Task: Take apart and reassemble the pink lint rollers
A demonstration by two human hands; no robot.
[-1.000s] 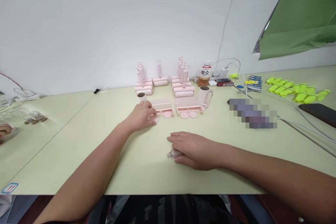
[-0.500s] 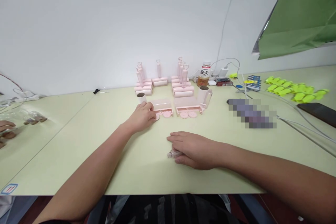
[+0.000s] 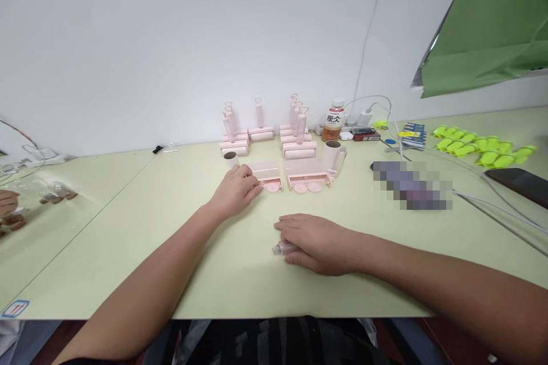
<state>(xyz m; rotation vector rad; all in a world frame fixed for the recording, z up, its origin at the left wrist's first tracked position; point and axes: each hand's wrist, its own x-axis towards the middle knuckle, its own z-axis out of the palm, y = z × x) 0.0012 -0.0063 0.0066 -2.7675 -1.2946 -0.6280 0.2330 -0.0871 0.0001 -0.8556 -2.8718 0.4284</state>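
right hand (image 3: pixel 319 244) is clamped on a tube (image 3: pixel 281 248) lying roughly sideways, tip poking left, while left hand (image 3: pixel 235 191) is nearer the disc (image 3: pixel 273 187) just right of its fingertips, can't tell if it's gripping anything

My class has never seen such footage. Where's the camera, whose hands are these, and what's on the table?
There's no machine: a camera worn on a person's head looks forward and down at their bare hands. The right hand holds a clear tube on the table. The left hand is at an open pink case; its grip is hidden. Pink discs lie before a similar case; pink roller-like pieces and a bottle stand further back. Another person's hand shows at far left.
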